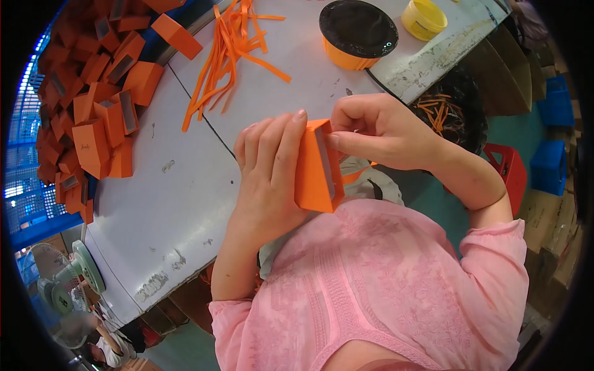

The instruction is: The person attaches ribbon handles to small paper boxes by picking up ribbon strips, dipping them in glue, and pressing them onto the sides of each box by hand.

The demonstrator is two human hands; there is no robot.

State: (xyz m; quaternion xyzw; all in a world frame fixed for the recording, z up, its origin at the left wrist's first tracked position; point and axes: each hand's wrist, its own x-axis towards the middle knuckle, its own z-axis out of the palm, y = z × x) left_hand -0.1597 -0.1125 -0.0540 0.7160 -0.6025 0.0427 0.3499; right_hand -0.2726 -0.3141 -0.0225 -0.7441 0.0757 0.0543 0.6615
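An orange open-sided box [314,170] with a grey inside is held upright in front of my chest. My left hand [269,161] wraps round its left side, fingers closed against the outer wall. At the box's upper right edge, my right hand [383,133] has thumb and index finger pinched together; what lies between the fingertips is hidden. An orange strip [359,173] shows just below my right hand, beside the box, and I cannot tell what it is attached to. A bundle of loose orange ribbons [223,52] lies on the table beyond my hands.
Many orange boxes [93,139] are piled along the left of the white table [167,204]. An orange tub with a black top [359,31] and a yellow tub [424,20] stand at the back. Right are a scrap-filled black bag [442,117] and red stool [510,176]; lower left, fans [68,278] and a person [112,347].
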